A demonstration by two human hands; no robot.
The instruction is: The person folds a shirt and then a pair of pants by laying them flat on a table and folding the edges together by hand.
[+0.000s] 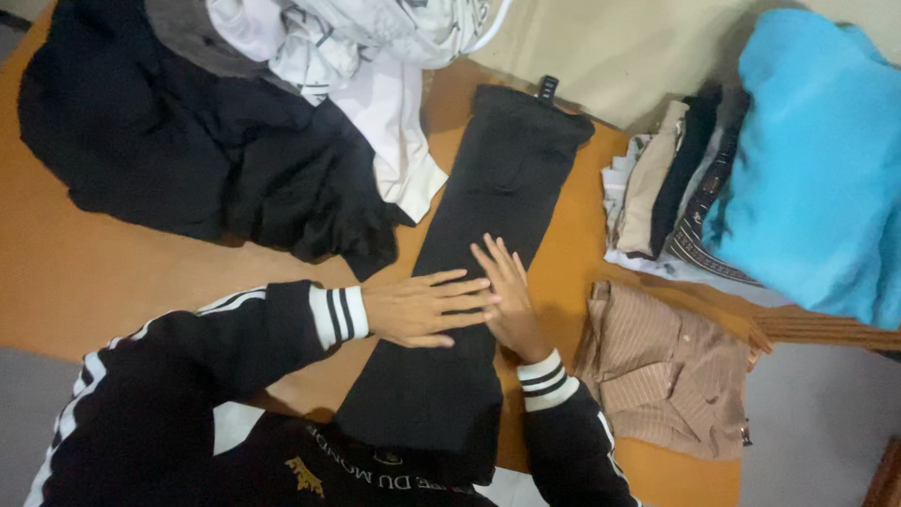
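Both palms flat, nothing grasped: my left hand [427, 308] and right hand [507, 296] press the long black garment [488, 216], folded narrow, lying lengthwise on the orange table [84, 272]. By my reckoning, folding is partly done. Folded: tan striped shirt [662, 371], a stack [671, 188] beside the blue bundle [817, 160]. Unfolded: black heap [188, 160], white pieces [375, 56]. A small black tag [546, 87] at the garment's far end
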